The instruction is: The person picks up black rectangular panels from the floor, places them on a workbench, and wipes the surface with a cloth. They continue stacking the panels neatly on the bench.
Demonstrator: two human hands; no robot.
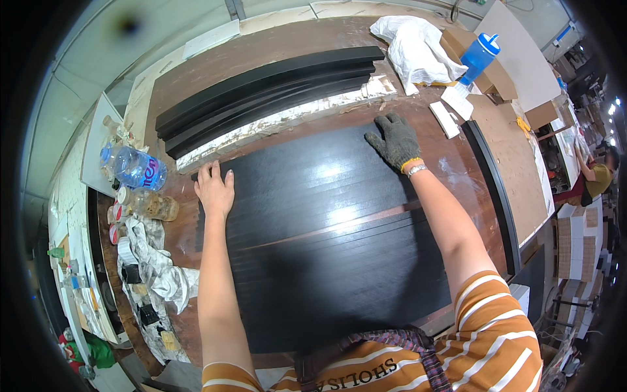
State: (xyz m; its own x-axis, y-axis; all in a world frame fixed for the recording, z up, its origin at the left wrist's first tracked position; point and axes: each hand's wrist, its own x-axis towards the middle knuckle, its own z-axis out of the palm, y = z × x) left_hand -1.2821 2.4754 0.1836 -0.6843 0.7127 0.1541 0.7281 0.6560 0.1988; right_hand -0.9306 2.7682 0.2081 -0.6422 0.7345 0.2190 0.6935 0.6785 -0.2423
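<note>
Black strips lie side by side on the brown worktable, forming a broad flat block with a narrow gap running across it. My bare left hand rests at the far left corner of this block, its fingers stretched forward. At the far right corner, my right hand, in a dark knit glove with a yellow cuff, lies with its fingers spread on the end of the strips. Neither hand is wrapped around anything. A nearer set of black strips lies partly in shadow between my forearms.
Behind the block, a stack of black strips sits beside a paint-smeared white board. Bottles, jars and stained rags line the left edge. A blue bottle, white bag and long black bar are right. Another person works farther off.
</note>
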